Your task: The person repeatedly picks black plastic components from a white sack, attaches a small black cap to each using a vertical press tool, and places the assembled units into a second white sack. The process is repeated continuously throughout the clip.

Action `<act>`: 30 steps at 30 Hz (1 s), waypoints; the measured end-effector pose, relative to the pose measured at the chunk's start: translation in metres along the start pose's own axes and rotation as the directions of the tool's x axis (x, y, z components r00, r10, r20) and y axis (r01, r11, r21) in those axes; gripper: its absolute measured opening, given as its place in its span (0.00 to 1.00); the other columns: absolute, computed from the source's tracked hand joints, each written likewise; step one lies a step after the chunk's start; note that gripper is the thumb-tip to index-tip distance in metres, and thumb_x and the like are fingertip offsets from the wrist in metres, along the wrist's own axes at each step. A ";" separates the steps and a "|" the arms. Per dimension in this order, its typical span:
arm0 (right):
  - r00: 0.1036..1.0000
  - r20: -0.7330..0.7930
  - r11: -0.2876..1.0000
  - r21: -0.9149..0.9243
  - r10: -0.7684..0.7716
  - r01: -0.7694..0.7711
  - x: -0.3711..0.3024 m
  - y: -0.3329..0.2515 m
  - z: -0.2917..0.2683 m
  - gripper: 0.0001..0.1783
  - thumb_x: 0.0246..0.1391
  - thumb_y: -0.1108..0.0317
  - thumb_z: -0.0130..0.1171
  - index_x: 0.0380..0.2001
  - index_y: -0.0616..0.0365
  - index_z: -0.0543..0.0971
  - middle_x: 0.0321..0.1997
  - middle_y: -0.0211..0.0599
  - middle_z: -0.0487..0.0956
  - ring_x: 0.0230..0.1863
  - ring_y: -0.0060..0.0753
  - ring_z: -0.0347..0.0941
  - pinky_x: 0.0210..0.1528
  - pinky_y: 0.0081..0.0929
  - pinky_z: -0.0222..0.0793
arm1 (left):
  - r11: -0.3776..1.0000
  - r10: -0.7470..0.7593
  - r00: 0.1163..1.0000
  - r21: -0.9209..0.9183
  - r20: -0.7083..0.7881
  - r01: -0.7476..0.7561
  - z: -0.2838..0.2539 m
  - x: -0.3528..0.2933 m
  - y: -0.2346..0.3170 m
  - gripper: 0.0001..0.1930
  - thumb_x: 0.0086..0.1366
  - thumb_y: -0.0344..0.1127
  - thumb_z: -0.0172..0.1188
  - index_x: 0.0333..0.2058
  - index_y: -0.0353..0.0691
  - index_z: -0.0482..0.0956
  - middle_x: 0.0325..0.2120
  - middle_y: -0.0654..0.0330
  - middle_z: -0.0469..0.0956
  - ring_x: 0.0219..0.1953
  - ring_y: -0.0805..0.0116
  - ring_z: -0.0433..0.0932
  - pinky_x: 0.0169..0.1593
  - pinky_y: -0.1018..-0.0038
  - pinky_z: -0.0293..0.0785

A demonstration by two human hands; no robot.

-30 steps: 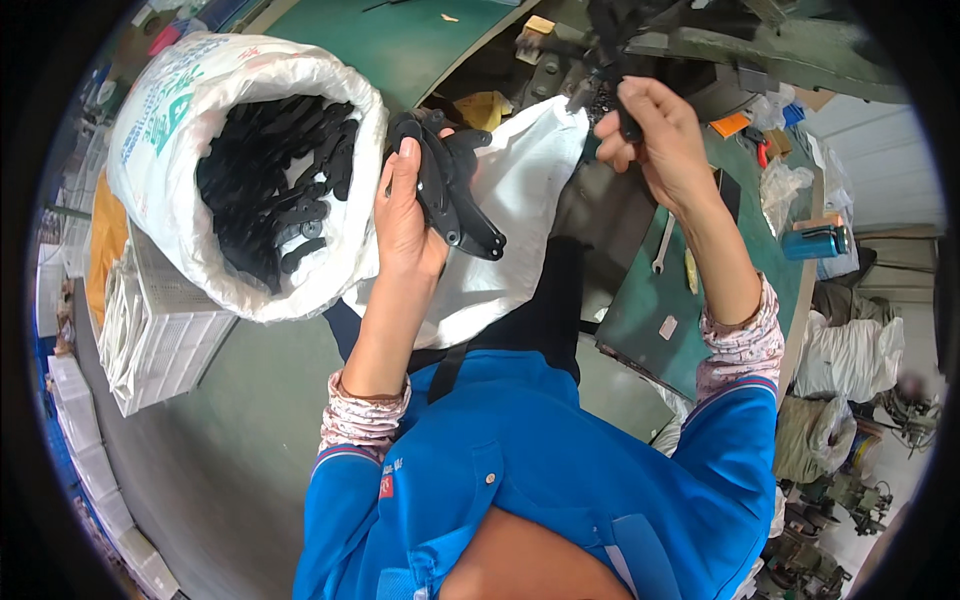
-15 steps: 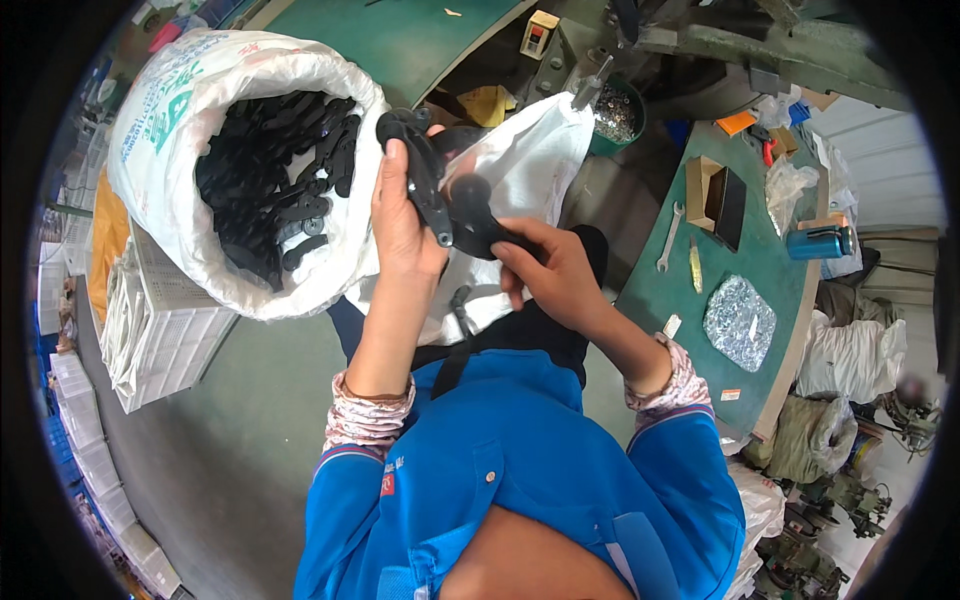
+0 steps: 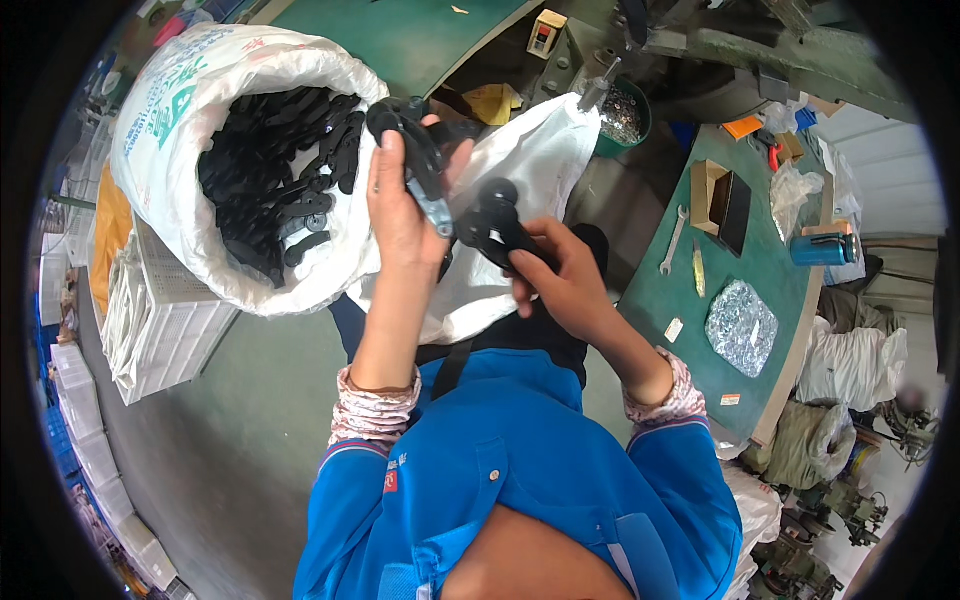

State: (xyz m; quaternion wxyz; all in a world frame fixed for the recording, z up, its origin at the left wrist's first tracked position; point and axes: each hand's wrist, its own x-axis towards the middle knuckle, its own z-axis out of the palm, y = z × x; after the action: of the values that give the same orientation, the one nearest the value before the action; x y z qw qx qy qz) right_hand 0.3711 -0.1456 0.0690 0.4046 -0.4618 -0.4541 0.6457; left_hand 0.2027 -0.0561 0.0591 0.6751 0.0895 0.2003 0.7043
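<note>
My left hand [image 3: 402, 225] is closed round a small bunch of black elongated parts [image 3: 418, 150], the thumb lying along them. A grey end with a small hole sticks out at the bottom of that bunch. In my right hand [image 3: 565, 275] are black parts with rounded ends [image 3: 492, 215], pinched between thumb and fingers; how many is blurred. The two hands are a short way apart, over a white sheet of sacking [image 3: 530, 150] across my lap. Left of them a large white woven sack [image 3: 330, 275] lies with its mouth toward me, holding many similar black parts [image 3: 260, 170].
To the right, a green table [image 3: 650, 280] carries a wrench [image 3: 673, 240], a yellow cutter [image 3: 698, 268], a bag of small metal pieces [image 3: 741, 328], an open cardboard box [image 3: 706, 195] and a blue bottle [image 3: 822, 250]. Machinery [image 3: 770, 50] stands ahead right. White crates [image 3: 165, 320] are at left.
My right hand has drawn slightly away from my left, with the black parts in it lower and apart from the left bunch. The left hand has shifted little.
</note>
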 end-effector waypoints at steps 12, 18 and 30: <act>0.853 -0.279 0.812 -0.530 -0.441 0.247 0.037 -0.008 0.008 0.12 0.59 0.66 0.54 0.41 0.64 0.73 0.26 0.43 0.78 0.26 0.32 0.77 0.27 0.26 0.70 | 0.975 -0.135 0.991 0.178 -0.005 0.134 -0.008 -0.033 -0.044 0.15 0.63 0.32 0.60 0.46 0.41 0.68 0.39 0.60 0.74 0.39 0.73 0.75 0.41 0.76 0.74; 0.729 -0.103 0.435 -0.855 -0.677 0.284 0.035 -0.007 0.011 0.14 0.57 0.64 0.56 0.43 0.61 0.76 0.31 0.47 0.75 0.29 0.49 0.74 0.28 0.34 0.70 | 0.940 -0.074 0.996 0.337 0.041 0.056 -0.008 -0.033 -0.038 0.25 0.56 0.21 0.64 0.51 0.41 0.64 0.43 0.60 0.73 0.46 0.71 0.73 0.49 0.75 0.71; 0.807 -0.194 0.656 -0.698 -0.558 0.285 0.025 -0.006 0.001 0.18 0.60 0.69 0.54 0.52 0.66 0.71 0.24 0.43 0.77 0.19 0.31 0.73 0.23 0.26 0.67 | 0.851 -0.136 0.987 0.521 0.089 0.071 -0.006 -0.035 -0.031 0.31 0.51 0.18 0.64 0.54 0.41 0.64 0.43 0.59 0.73 0.45 0.71 0.73 0.49 0.74 0.72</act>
State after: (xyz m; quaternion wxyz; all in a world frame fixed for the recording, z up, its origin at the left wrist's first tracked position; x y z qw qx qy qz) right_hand 0.3648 -0.1208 0.0694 0.4465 -0.5689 -0.6510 0.2305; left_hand 0.2311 -0.0916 0.0463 0.6745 0.2992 0.3442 0.5806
